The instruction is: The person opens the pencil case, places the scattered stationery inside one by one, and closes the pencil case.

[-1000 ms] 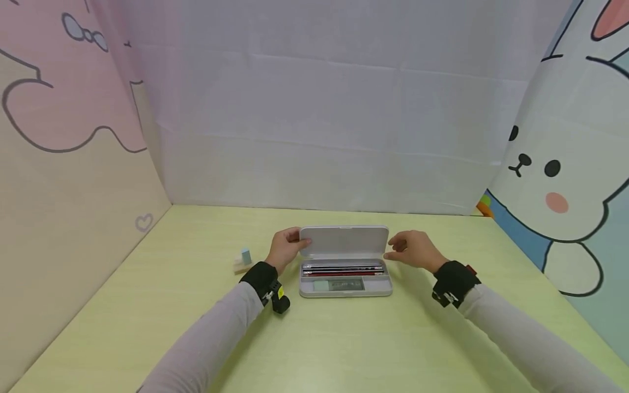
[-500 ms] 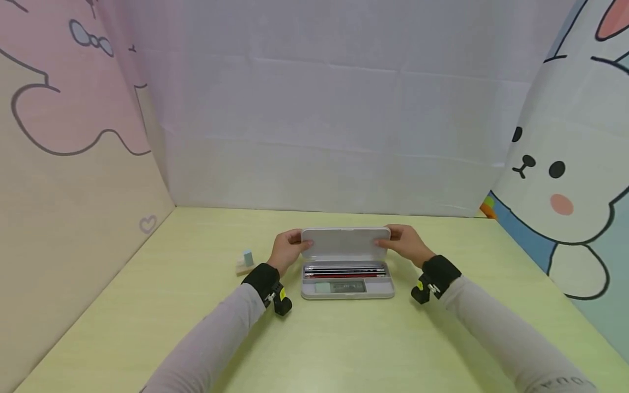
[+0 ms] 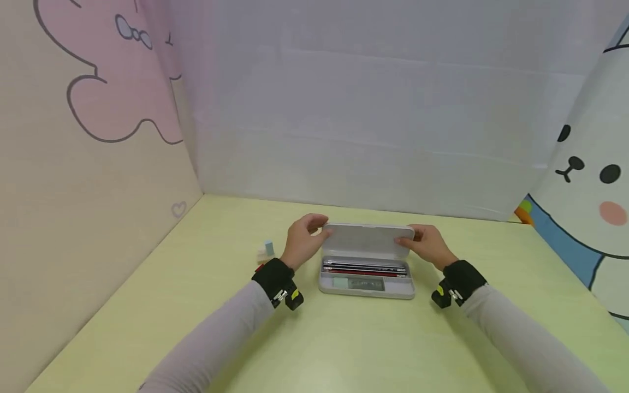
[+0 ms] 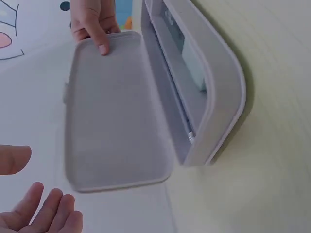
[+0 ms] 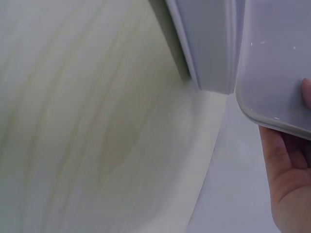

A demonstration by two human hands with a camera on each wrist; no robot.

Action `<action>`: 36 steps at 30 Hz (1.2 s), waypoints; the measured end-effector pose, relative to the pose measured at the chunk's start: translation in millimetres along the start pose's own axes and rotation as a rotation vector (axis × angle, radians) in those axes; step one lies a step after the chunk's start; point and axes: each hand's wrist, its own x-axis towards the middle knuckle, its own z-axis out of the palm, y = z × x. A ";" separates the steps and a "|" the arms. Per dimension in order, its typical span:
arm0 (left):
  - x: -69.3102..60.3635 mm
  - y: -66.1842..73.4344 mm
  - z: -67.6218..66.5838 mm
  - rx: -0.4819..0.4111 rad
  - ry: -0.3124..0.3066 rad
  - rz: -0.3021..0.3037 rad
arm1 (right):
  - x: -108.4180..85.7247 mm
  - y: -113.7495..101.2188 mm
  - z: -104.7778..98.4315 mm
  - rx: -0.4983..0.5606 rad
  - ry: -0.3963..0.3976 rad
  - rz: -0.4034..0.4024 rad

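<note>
A pale pencil case (image 3: 324, 290) lies on the table with its lid (image 3: 366, 240) raised. Dark pencils and a red pencil (image 3: 366, 271) lie in its back compartment. Its front compartment holds a pale green eraser (image 3: 340, 282) beside a greyish rectangular piece. My right hand (image 3: 426, 244) pinches the lid's right edge, thumb on the inner face and fingers behind, as the right wrist view also shows. My left hand (image 3: 306, 240) is beside the lid's left edge. In the left wrist view its thumb (image 4: 14, 159) and fingers are spread, apart from the lid.
A small pale object with a light blue block (image 3: 268, 248) is on the table, left of my left hand. White cloth (image 3: 368, 136) hangs behind the table. Printed cartoon panels stand at the left and right sides.
My right hand has moved in from beside the case and taken hold of the lid's right edge. My left hand has let go of the left edge. The head view has shifted.
</note>
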 end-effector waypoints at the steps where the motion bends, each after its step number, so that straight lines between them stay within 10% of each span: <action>1: -2.8 5.4 -6.3 0.028 -0.004 0.036 | -0.9 0.2 -0.3 -0.004 0.005 0.000; 7: -8.9 19.4 -63.7 0.134 -0.063 0.108 | -2.0 -0.9 0.0 -0.015 0.014 -0.011; 15: -3.2 -33.9 -127.5 0.194 -0.288 0.105 | 0.1 4.1 -1.4 -0.017 0.011 0.005; 24: -14.9 -77.6 -131.7 0.267 -0.303 0.098 | -0.2 -0.4 -1.1 0.001 -0.002 -0.002; 36: -3.0 -83.3 -128.6 0.329 -0.368 0.103 | -1.2 0.5 1.1 -0.019 0.009 0.022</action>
